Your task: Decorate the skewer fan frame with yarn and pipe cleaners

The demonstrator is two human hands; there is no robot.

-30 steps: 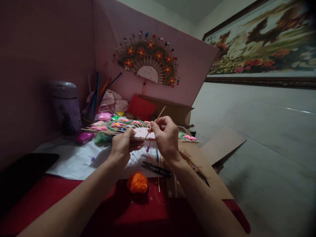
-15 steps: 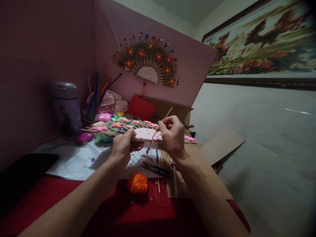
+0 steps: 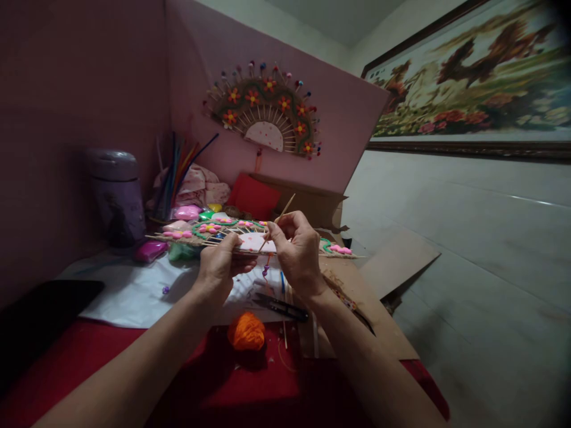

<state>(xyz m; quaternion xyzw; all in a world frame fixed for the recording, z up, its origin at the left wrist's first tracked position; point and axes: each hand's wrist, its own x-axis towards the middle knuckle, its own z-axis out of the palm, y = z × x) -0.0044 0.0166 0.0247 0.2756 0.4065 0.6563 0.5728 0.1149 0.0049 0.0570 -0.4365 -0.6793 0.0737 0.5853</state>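
My left hand [image 3: 220, 267] grips the near edge of a flat craft fan [image 3: 209, 230] made of thin sticks, with pink flowers and green trim, and holds it level above the table. Between the fingertips of my right hand [image 3: 296, 249] is pinched a thin wooden stick [image 3: 284, 210], slanting down onto the fan's white centre [image 3: 250, 241]. An orange thread with small beads [image 3: 266, 268] hangs under the fan.
A finished fan [image 3: 264, 110] hangs on the pink board. Black snips [image 3: 282, 306] and an orange yarn ball [image 3: 246, 331] lie on the red table. A purple jar [image 3: 116, 196], pipe cleaners [image 3: 181, 163], clay lumps [image 3: 188, 211] and open cardboard boxes [image 3: 397, 261] surround the work.
My right hand with the stick shifted right and up half a second ago, then came back left over the fan's centre. My left hand kept the fan still.
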